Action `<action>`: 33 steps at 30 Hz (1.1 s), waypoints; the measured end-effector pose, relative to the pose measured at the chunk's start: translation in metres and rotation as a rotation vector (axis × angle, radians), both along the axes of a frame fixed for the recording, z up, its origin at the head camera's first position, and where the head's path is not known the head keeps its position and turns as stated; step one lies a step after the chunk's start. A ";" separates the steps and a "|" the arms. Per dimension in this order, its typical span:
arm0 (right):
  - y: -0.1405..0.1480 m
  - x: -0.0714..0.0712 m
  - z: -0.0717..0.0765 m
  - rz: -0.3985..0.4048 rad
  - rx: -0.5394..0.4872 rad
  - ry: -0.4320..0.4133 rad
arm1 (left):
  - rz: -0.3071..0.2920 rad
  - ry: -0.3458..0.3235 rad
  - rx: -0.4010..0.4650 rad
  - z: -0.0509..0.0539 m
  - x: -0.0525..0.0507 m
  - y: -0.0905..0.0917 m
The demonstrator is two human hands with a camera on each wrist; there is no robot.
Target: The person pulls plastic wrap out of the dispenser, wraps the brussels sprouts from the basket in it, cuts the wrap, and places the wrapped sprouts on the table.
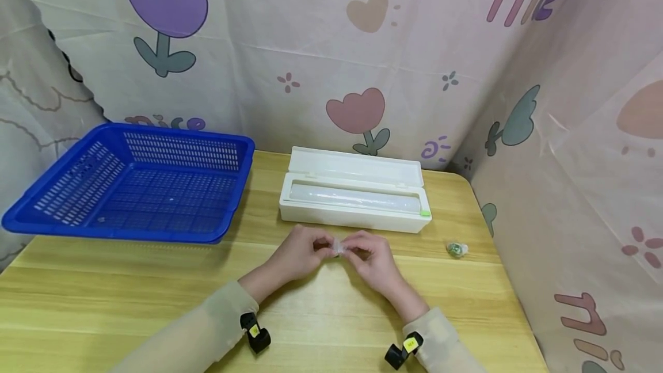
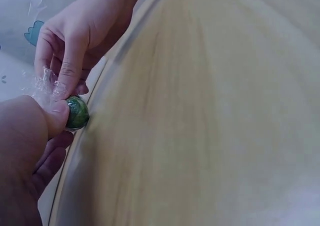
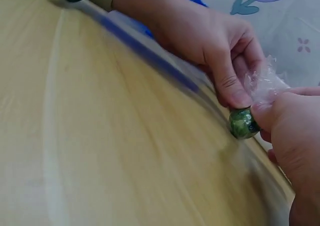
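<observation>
Just in front of the white box, my left hand (image 1: 298, 254) and right hand (image 1: 376, 261) meet over a small bundle. Clear cling film (image 3: 266, 84) is gathered between both sets of fingertips, and each hand pinches it between thumb and fingers. Below the pinch hangs a round, mottled green ball (image 2: 77, 113), tightly covered by the film; its exact kind I cannot tell. In the right wrist view the same green ball (image 3: 243, 123) sits close under both thumbs. Off to the right on the table lies another small green film-wrapped ball (image 1: 456, 249).
The long white cling film box (image 1: 357, 222) stands behind my hands, lid (image 1: 354, 167) raised, film roll (image 1: 354, 195) inside. A blue plastic basket (image 1: 220, 229) sits at the left. Printed curtains rise behind and to the right of the wooden table (image 1: 331, 327).
</observation>
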State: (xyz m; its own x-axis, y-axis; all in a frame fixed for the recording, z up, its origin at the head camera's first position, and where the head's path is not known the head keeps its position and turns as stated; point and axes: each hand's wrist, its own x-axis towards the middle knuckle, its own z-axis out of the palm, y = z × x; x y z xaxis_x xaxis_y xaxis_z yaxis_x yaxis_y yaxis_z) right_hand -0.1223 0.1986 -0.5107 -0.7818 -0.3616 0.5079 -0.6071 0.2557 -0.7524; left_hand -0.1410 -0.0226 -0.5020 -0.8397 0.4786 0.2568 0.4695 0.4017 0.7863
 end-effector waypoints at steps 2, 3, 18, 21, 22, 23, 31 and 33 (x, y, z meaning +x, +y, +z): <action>0.000 0.001 -0.001 0.015 0.002 0.026 | -0.004 0.032 -0.005 -0.001 0.002 0.000; 0.000 0.003 -0.002 0.026 0.006 0.030 | -0.011 0.057 -0.009 -0.001 0.003 -0.001; 0.001 0.018 -0.004 -0.015 0.002 -0.112 | -0.088 0.146 0.006 0.001 0.016 -0.007; -0.002 0.020 -0.004 -0.043 -0.028 -0.133 | -0.038 0.084 0.039 0.002 0.017 -0.006; -0.003 0.020 -0.004 -0.057 -0.034 -0.142 | -0.027 0.067 0.049 0.003 0.016 -0.005; -0.004 0.020 -0.005 -0.078 -0.039 -0.151 | -0.016 0.053 0.055 0.003 0.016 -0.005; -0.007 0.022 -0.001 -0.186 -0.095 -0.315 | 0.034 -0.090 0.090 0.005 0.015 -0.001; -0.007 0.020 0.001 -0.184 -0.094 -0.352 | 0.031 -0.122 0.100 0.006 0.013 0.000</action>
